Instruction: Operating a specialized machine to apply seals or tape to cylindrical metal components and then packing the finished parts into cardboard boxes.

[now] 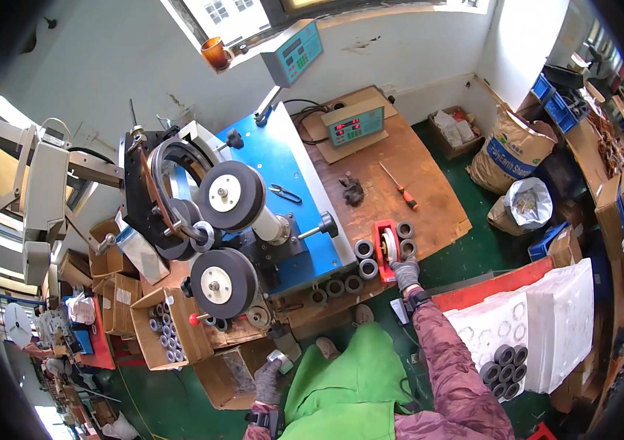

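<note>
My right hand (406, 273), in a grey glove, is closed at the near end of a red tape dispenser (380, 233) holding a white tape roll (390, 244). What its fingertips pinch is too small to make out. Dark grey rings (364, 249) stand on both sides of the dispenser. Low at the left, my gloved left hand (267, 383) is closed around a small pale ring-like piece (280, 358), partly covered by the fingers. Just above that hand is a winding machine with two black rollers (231, 196) and a metal ring (202, 236) between them.
Pliers (285, 193) lie on the blue machine plate (312, 235). A screwdriver (404, 192) and a control box (356, 127) are on the brown table (429, 183). At left, a carton (152, 301) holds several rings; more rings (504, 370) sit on white foam sheets (561, 323) at right.
</note>
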A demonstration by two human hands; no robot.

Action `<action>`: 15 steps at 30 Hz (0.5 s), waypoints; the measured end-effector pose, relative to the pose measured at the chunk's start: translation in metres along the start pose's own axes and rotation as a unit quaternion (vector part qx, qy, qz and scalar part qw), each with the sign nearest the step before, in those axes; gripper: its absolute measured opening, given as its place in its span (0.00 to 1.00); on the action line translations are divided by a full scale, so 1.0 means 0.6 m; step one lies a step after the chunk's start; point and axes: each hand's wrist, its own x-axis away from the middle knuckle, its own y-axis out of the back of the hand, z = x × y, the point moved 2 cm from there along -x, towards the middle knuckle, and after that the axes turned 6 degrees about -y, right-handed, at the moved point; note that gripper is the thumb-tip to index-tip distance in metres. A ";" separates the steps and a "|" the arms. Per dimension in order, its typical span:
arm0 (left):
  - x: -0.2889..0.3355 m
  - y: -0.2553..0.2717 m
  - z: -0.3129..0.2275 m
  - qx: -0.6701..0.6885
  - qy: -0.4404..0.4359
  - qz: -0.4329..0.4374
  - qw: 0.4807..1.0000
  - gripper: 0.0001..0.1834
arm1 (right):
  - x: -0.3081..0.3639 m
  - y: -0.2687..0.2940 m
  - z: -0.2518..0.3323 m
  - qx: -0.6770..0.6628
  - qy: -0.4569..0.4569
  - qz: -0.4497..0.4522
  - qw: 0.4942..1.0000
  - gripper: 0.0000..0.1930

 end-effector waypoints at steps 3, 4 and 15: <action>-0.007 -0.002 0.004 -0.001 0.001 0.005 1.000 0.17 | 0.031 0.020 -0.002 -0.227 -0.125 0.176 0.950 0.13; -0.007 0.001 0.007 0.003 0.000 0.001 1.000 0.17 | 0.065 0.037 0.020 -0.181 -0.175 0.181 0.951 0.09; -0.003 0.008 -0.020 -0.056 -0.003 0.058 0.997 0.20 | 0.142 0.027 -0.097 -0.178 -0.188 0.181 0.949 0.08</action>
